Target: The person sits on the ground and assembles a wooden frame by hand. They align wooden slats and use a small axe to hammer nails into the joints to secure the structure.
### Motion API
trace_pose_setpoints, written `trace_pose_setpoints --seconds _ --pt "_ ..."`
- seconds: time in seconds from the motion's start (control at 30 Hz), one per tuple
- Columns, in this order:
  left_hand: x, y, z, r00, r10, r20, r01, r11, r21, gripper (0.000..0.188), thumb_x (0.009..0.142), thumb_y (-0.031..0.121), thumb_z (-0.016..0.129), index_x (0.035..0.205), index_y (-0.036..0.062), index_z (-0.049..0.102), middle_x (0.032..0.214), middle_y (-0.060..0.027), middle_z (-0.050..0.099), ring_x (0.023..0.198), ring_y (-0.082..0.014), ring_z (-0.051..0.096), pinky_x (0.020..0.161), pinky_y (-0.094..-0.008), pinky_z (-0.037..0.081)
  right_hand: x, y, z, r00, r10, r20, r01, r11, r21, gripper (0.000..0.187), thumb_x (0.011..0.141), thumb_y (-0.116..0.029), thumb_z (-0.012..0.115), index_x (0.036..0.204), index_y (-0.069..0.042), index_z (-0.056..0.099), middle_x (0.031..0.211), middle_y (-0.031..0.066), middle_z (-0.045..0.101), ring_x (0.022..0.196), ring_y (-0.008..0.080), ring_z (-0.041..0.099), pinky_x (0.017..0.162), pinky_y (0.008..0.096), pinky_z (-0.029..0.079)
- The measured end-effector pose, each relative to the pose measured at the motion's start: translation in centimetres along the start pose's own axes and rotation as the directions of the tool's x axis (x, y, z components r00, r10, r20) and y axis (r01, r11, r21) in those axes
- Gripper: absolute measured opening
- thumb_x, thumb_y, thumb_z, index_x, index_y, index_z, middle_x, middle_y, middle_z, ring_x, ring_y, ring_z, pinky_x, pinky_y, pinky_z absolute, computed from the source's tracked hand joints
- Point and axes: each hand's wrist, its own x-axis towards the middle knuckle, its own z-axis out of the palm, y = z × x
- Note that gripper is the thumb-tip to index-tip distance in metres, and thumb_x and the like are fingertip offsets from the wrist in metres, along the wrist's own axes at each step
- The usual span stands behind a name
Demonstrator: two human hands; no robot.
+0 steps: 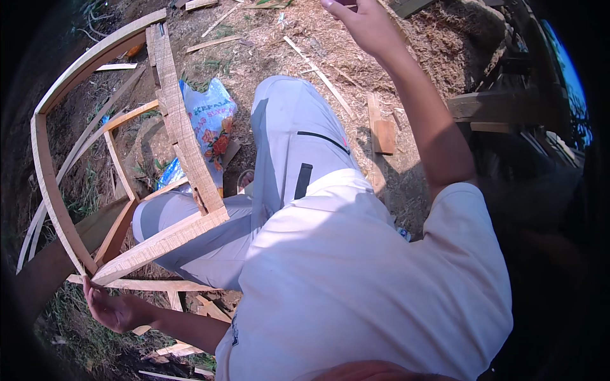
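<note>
A light wooden frame (159, 244), roughly four-sided with one curved side, leans across my left thigh. One of its bars has notches and small slots cut along it. My left hand (117, 310) is at its lower left corner, the fingers curled up against the wood in a grip. Stretched far forward, my right hand (362, 22) reaches the top edge of the head view. Its thumb points left, while most of the fingers lie outside the picture, so whether it holds anything is hidden.
A blue printed plastic bag (213, 120) lies beyond the frame. More curved strips (60, 171) stand at the left. A small wood block (384, 136) rests on a plank amid shavings (343, 63). Dark timber beams (499, 105) are stacked at the right.
</note>
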Motion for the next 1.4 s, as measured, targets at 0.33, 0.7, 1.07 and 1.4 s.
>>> trace_pose_setpoints --seconds 0.33,0.7,1.07,1.4 --pt "0.4 1.3 1.2 1.0 0.026 0.003 -0.026 0.997 0.075 0.017 0.112 0.002 0.049 0.119 -0.0101 0.059 0.122 -0.0266 0.073 0.112 -0.0335 0.074 0.093 -0.0421 0.067 -40.4 27.0 9.9 0.269 0.935 0.233 -0.662 0.355 -0.661 0.049 0.096 -0.037 0.068 0.128 0.0 0.07 0.129 0.0257 0.071 0.123 0.0442 0.068 0.103 0.0504 0.056" --pt "0.8 1.4 1.0 0.997 0.068 0.029 -0.072 0.977 0.203 0.017 0.112 0.002 0.048 0.119 -0.0108 0.057 0.123 -0.0262 0.073 0.114 -0.0325 0.074 0.095 -0.0427 0.066 -48.9 23.0 16.6 0.32 0.857 0.404 -0.784 0.479 -0.395 0.044 0.098 -0.036 0.067 0.124 0.0 0.067 0.135 0.026 0.067 0.119 0.0451 0.069 0.096 0.0533 0.057" --pt "0.7 2.1 1.5 0.999 -0.046 -0.008 0.046 0.986 0.163 0.015 0.112 0.001 0.048 0.117 -0.008 0.059 0.123 -0.0204 0.074 0.109 -0.0278 0.075 0.091 -0.0348 0.068 -43.0 24.5 18.2 0.309 0.835 0.455 -0.58 0.545 -0.606 0.034 0.099 -0.034 0.067 0.118 -0.007 0.074 0.114 0.018 0.077 0.107 0.0322 0.074 0.091 0.0456 0.059" --pt "-0.7 0.9 1.5 0.988 -0.039 -0.152 0.034 0.999 -0.039 0.009 0.102 -0.007 0.063 0.109 -0.0011 0.065 0.112 -0.0174 0.077 0.104 -0.0297 0.076 0.09 -0.0396 0.063 -40.7 31.6 10.7 0.407 0.59 0.697 -0.536 0.773 -0.34 0.03 0.101 -0.025 0.059 0.118 -0.004 0.072 0.108 0.0133 0.076 0.091 0.0247 0.073 0.084 0.0436 0.06"
